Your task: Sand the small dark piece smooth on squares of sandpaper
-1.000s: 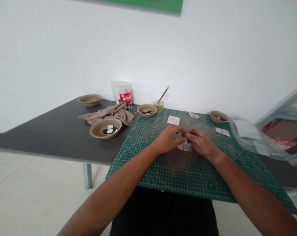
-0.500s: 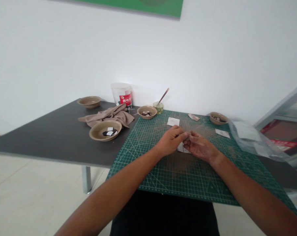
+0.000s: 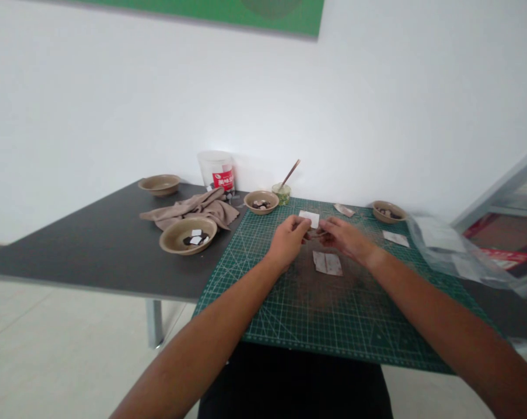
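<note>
My left hand (image 3: 288, 237) and my right hand (image 3: 342, 237) are held close together over the green cutting mat (image 3: 263, 297), fingertips bent in a pinch. Between the fingertips is something small and brownish, too blurred to name. Just behind the fingers lies a white square piece (image 3: 309, 218), partly covered by them. Nearer to me, below the hands, a stained whitish rectangular piece (image 3: 328, 263) with a line across it lies flat on the mat.
Brown bowls with small dark and pale pieces stand at the left (image 3: 169, 240), back (image 3: 255, 203) and right (image 3: 379, 212). A cloth (image 3: 193, 209), a clear bucket (image 3: 215, 169), a jar with a brush (image 3: 283, 192) and a plastic bag (image 3: 446, 250) surround the mat.
Both hands have moved away from me and to the left, toward the white square. They are slightly farther apart, and the stained piece beneath them is now uncovered.
</note>
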### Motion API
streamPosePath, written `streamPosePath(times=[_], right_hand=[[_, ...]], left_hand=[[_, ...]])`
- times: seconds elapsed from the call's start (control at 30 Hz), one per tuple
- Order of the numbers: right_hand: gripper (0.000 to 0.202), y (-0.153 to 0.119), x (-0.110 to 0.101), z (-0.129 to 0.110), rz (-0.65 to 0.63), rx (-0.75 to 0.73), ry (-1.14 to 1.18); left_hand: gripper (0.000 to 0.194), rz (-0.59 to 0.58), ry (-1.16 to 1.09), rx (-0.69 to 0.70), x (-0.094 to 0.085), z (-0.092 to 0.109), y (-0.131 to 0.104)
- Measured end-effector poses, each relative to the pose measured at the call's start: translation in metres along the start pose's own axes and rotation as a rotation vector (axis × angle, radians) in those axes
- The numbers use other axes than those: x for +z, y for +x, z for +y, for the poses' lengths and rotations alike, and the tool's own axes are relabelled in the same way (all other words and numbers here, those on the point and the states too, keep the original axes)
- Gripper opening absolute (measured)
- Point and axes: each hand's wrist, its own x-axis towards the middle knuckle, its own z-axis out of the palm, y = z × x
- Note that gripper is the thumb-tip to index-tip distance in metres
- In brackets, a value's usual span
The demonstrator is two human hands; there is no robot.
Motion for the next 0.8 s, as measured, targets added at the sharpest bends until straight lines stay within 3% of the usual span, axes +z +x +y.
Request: streamPosePath(times=[0.17, 0.37, 0.6, 0.8], right_hand=[[0.032, 0.087, 0.011, -0.034, 0.175, -0.073, -0.123], [0.061, 0.157, 0.047, -0.057, 0.267, -0.100, -0.248], [0.027, 0.188, 0.048, -0.080, 0.328, -0.266, -0.478], [0.031, 0.182, 0.037, -0.092, 0.312, -0.367, -0.603]], left_hand=[[0.029, 0.073, -0.050, -0.128, -0.007, -0.003, 0.005], [0.025, 0.071, -0.066, -0.192, -0.012, -0.007, 0.004], [0.019, 0.052, -0.129, -0.257, -0.014, -0.012, 0.006], [0.030, 0.028, -0.177, -0.301, -0.015, -0.010, 0.004]])
